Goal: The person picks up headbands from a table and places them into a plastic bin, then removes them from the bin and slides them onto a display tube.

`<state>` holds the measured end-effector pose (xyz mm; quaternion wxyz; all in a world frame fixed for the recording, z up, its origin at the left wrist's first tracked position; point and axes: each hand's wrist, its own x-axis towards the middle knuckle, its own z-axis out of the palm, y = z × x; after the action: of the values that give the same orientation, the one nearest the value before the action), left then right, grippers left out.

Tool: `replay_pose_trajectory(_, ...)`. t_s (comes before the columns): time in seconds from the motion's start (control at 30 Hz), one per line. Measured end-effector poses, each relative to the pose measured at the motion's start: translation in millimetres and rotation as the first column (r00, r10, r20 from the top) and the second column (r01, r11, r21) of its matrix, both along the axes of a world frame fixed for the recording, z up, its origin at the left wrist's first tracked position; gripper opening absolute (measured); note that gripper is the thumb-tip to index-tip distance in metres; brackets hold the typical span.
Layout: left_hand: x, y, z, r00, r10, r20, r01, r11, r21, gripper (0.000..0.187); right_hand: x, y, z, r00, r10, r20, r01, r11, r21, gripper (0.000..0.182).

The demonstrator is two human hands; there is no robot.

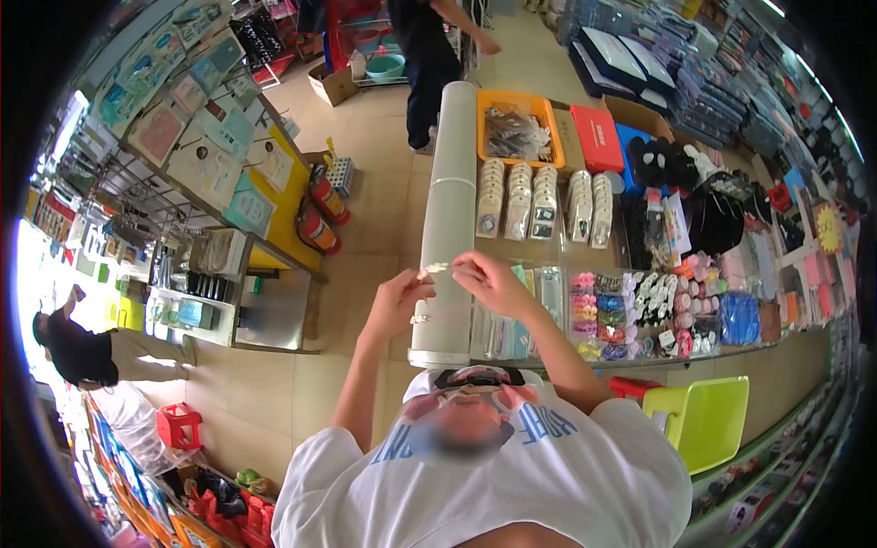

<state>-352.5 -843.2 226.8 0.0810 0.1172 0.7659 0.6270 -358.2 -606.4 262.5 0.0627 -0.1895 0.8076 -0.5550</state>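
One small pale strip (438,268) is above one pale tube (448,219). Right of the tube: five packet rows (518,203), one orange basket (515,98). Left hand (397,300): bent, pinching the strip. Right hand (493,283): fingers curled beside the strip; cannot tell if gripping.

Room leftward, packets (518,201) beyond right hand (494,281)

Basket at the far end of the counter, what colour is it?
The basket is orange, as the head view shows.
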Motion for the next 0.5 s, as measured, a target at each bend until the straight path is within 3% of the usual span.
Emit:
replay_pose_trajectory(0.1, -7, -14, -15, 0.993, 0.115, 0.013, -0.116, 0.990, 0.080, 0.009, -7, 2, -78, 0.985, -0.015, 0.173, 0.056, 0.971, -0.234, 0.018)
replay_pose_trajectory(0.2, -16, -28, -40, 0.987, 0.160, 0.022, -0.161, 0.985, 0.066, 0.010, 1, -1, -76, 0.969, 0.026, 0.247, 0.087, 0.897, -0.434, 0.016)
replay_pose_trajectory(0.3, -22, -43, -61, 0.984, 0.154, -0.085, -0.158, 0.986, -0.053, 0.012, -15, 8, -100, 0.986, -0.083, 0.146, 0.114, 0.970, -0.215, 0.015)
replay_pose_trajectory(0.5, -32, -54, -119, 0.964, 0.080, -0.254, -0.176, 0.909, -0.378, 0.014, -18, 12, -138, 0.996, -0.060, 0.067, 0.052, 0.992, 0.117, 0.015)
